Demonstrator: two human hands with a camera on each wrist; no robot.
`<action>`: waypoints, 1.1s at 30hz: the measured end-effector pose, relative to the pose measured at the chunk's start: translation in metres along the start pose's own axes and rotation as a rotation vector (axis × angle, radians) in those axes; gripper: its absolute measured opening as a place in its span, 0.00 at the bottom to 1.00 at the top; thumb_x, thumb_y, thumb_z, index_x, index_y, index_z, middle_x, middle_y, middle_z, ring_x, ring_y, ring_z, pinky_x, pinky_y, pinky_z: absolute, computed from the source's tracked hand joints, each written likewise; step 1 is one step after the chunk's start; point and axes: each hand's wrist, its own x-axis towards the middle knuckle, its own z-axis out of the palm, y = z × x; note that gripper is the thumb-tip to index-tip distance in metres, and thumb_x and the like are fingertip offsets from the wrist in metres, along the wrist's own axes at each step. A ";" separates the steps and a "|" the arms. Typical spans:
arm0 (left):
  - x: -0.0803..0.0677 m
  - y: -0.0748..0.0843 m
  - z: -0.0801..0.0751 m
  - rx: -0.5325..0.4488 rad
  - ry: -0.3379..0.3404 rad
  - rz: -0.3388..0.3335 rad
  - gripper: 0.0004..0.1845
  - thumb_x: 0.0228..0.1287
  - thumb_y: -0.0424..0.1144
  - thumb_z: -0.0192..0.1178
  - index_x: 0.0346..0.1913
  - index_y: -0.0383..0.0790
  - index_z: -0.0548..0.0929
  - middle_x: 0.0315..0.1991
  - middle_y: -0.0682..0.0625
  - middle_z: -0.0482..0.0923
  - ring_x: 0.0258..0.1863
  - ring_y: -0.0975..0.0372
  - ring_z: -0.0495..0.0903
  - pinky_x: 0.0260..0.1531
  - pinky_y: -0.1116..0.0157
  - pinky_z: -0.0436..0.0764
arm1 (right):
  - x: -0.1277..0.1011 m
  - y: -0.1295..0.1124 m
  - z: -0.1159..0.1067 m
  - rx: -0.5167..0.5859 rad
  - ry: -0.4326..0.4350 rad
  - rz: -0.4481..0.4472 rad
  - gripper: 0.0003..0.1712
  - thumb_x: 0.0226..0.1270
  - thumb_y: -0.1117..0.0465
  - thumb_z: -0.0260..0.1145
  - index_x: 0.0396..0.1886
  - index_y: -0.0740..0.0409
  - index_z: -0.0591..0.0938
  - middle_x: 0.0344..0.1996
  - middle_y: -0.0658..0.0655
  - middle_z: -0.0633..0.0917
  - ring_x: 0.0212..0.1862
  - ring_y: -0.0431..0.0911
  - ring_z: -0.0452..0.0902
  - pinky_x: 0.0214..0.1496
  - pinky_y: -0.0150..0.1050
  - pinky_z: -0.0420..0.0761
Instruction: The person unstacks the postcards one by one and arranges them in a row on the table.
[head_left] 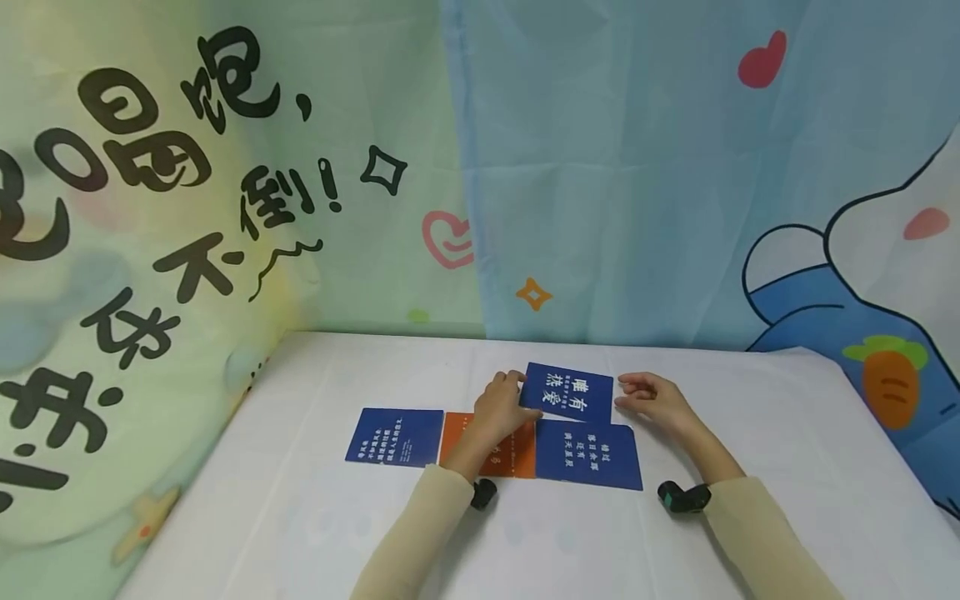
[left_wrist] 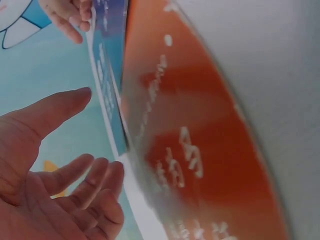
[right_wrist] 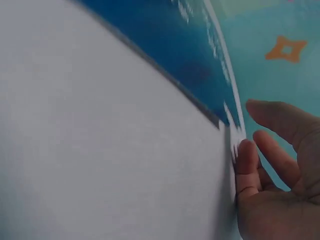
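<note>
A blue card (head_left: 567,392) with white characters lies slightly askew behind a row of cards, its front edge right along the blue card (head_left: 588,452) at the row's right end. My left hand (head_left: 491,412) hovers by its left edge, thumb and fingers spread, partly covering the orange card (head_left: 522,454) in the row's middle. In the left wrist view the fingers (left_wrist: 82,195) bend loosely with nothing between them and the thumb. My right hand (head_left: 656,402) is beside the back card's right edge, thumb and fingers apart and holding nothing, as in the right wrist view (right_wrist: 272,175).
Another blue card (head_left: 395,437) with white writing forms the left end of the row. The cards lie on a white-covered table (head_left: 300,517). Behind it hangs a printed backdrop (head_left: 600,167) with cartoon figures and large black characters.
</note>
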 end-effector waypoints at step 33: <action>0.015 -0.015 0.007 -0.120 0.006 -0.089 0.22 0.55 0.43 0.72 0.51 0.40 0.82 0.36 0.50 0.78 0.33 0.61 0.74 0.34 0.64 0.73 | 0.012 -0.004 0.006 0.013 -0.025 0.116 0.29 0.68 0.61 0.62 0.65 0.70 0.70 0.48 0.66 0.79 0.40 0.45 0.72 0.37 0.33 0.74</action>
